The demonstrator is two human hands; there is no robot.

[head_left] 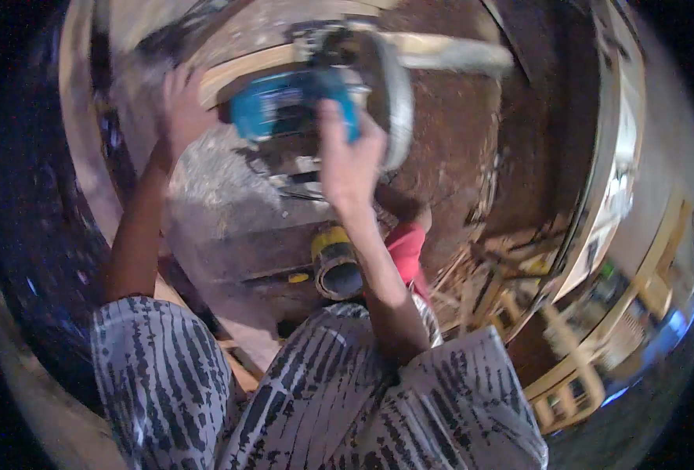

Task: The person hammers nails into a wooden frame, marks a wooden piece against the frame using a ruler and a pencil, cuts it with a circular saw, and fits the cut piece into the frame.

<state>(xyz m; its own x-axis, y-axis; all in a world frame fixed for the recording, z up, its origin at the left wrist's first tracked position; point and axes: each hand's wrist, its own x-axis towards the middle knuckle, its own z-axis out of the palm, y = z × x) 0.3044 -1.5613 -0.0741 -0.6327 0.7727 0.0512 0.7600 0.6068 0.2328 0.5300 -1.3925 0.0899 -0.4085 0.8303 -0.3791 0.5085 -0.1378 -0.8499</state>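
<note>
My right hand (351, 160) is wrapped round the handle of a teal power saw (272, 106), with a large round pale guard or blade (395, 102) on its right side. The saw stands over a long light wooden piece (261, 63), which runs on to the right behind it. To the left of the saw, my left hand (184, 110) lies with its fingers spread at the left end of the wood. Motion blur softens both hands and the saw.
Below the saw stands a yellow and grey cylindrical container (337, 270). Beside my right forearm shows another person's red sleeve (406, 249). Wood scraps (460, 286) and a wooden chair-like frame (570, 376) lie at the lower right.
</note>
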